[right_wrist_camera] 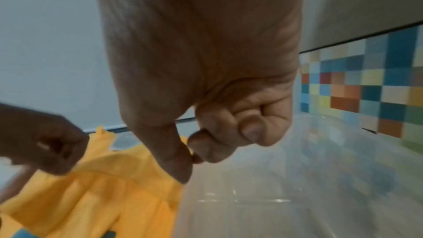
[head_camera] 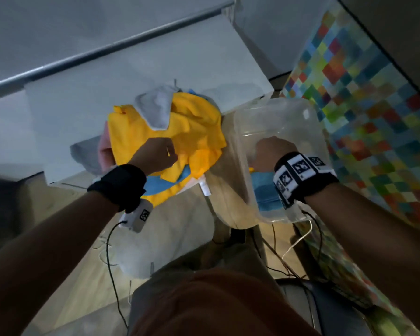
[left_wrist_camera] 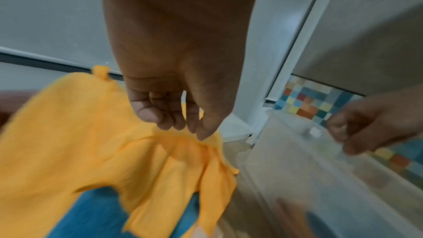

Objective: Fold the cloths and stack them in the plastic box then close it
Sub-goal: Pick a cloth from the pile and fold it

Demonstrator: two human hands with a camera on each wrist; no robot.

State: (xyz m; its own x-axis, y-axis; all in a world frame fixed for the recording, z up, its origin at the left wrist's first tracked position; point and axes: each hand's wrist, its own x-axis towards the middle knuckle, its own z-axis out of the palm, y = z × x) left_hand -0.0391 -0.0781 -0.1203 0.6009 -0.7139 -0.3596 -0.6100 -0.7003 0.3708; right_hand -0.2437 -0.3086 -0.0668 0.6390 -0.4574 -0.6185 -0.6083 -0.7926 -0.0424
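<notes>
Left hand (head_camera: 155, 154) — fingers curled down onto the yellow cloth (head_camera: 194, 132), pinching a gathered ridge of it; the left wrist view shows the fingertips (left_wrist_camera: 201, 133) bunched on the fabric.

Right hand (head_camera: 272, 151) — inside the clear plastic box (head_camera: 240, 132), above a folded blue cloth; fingers curled in against the thumb, clenched on nothing that can be made out. In the right wrist view the thumb tip lies at the edge of the yellow cloth (right_wrist_camera: 103, 187), contact uncertain through blur.

Yellow cloth — unfolded and rumpled, topmost in the heap on the white table (head_camera: 107, 93), just left of the box.

Grey-white cloth (head_camera: 155, 110) — crumpled, draped over the far part of the yellow cloth.

Blue cloth, loose (head_camera: 160, 185) — under the yellow cloth, showing at the heap's near edge.

Folded blue cloth (head_camera: 264, 187) — lying in the near end of the box, partly hidden by the right wrist.

Clear plastic box — open, no lid on it, standing right of the heap and beside a multicoloured checked surface (head_camera: 364, 112).

Wristbands — black band on the left wrist (head_camera: 121, 183); black band with square printed markers on the right wrist (head_camera: 301, 175); cables hanging from both
</notes>
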